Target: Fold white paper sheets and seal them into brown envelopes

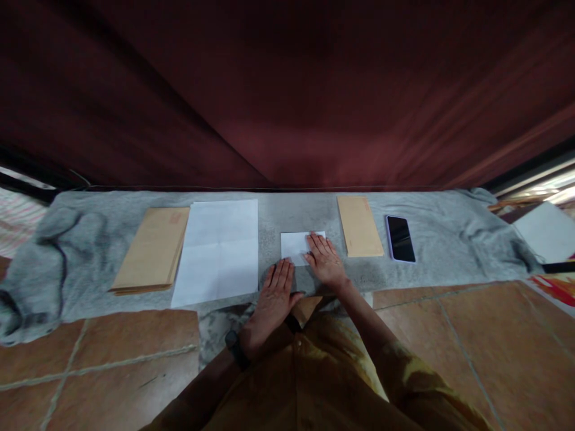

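Note:
A small folded sheet of white paper (294, 244) lies flat on the grey cloth in front of me. My right hand (327, 262) rests on its right side, fingers stretched out and slightly spread. At its lower left corner lies my left hand (275, 294), palm down, fingers extended and the fingertips at the paper's edge. Left of the hands is a stack of larger white sheets (220, 251) with faint creases. Further left sits a pile of brown envelopes (150, 248). One more brown envelope (360, 226) lies right of my right hand.
A phone (401, 239) with a dark screen and pale purple edge lies right of the single envelope. The grey cloth (453, 239) covers the narrow surface. A dark red curtain (287, 96) hangs along its far edge. Tiled floor (449, 323) shows at the near side.

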Demonstrator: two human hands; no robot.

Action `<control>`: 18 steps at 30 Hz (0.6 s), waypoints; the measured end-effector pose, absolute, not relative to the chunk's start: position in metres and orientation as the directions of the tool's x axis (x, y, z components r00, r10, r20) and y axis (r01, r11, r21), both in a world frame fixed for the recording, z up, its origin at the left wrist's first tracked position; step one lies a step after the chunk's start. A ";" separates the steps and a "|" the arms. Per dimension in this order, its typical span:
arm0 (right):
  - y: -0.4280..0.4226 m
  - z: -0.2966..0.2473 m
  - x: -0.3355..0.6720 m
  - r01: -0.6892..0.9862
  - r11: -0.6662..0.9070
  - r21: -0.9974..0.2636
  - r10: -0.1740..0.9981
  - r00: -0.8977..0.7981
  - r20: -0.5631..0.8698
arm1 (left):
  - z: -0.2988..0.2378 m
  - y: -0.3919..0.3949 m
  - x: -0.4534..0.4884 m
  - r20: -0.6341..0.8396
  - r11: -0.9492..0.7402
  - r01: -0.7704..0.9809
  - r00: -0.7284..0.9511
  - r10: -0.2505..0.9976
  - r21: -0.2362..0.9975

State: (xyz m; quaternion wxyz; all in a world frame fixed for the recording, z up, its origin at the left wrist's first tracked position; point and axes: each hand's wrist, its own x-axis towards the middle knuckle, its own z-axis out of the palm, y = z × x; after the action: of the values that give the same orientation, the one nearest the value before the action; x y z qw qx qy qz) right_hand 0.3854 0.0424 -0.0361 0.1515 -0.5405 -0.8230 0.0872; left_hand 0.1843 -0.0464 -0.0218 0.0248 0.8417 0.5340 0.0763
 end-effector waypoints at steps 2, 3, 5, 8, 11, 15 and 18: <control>0.040 -0.037 0.391 0.868 0.393 -0.303 0.919 -0.356 0.172 | -0.021 -0.046 0.185 0.103 -0.429 0.896 0.419 0.902 0.113; 0.039 -0.038 0.393 0.871 0.389 -0.300 0.920 -0.348 0.181 | -0.020 -0.046 0.185 0.103 -0.429 0.897 0.419 0.902 0.106; 0.037 -0.039 0.399 0.878 0.379 -0.292 0.923 -0.334 0.192 | -0.018 -0.046 0.186 0.101 -0.427 0.899 0.418 0.903 0.095; 0.034 -0.041 0.405 0.888 0.364 -0.279 0.927 -0.319 0.196 | -0.017 -0.046 0.185 0.098 -0.424 0.900 0.415 0.905 0.101; 0.032 -0.042 0.408 0.892 0.357 -0.276 0.930 -0.312 0.195 | -0.015 -0.044 0.186 0.100 -0.416 0.899 0.406 0.909 0.136; 0.032 -0.043 0.409 0.891 0.357 -0.281 0.930 -0.311 0.194 | -0.010 -0.033 0.199 0.136 -0.384 0.904 0.364 0.922 0.189; 0.032 -0.045 0.409 0.890 0.360 -0.280 0.928 -0.311 0.205 | -0.008 -0.016 0.216 0.157 -0.395 0.893 0.368 0.916 0.216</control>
State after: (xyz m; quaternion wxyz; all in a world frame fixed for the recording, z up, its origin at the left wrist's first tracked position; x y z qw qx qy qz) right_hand 0.4086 0.0323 -0.0445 0.1668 -0.5629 -0.8075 0.0573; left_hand 0.2159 -0.0159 -0.0080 0.0469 0.8257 0.5478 0.1262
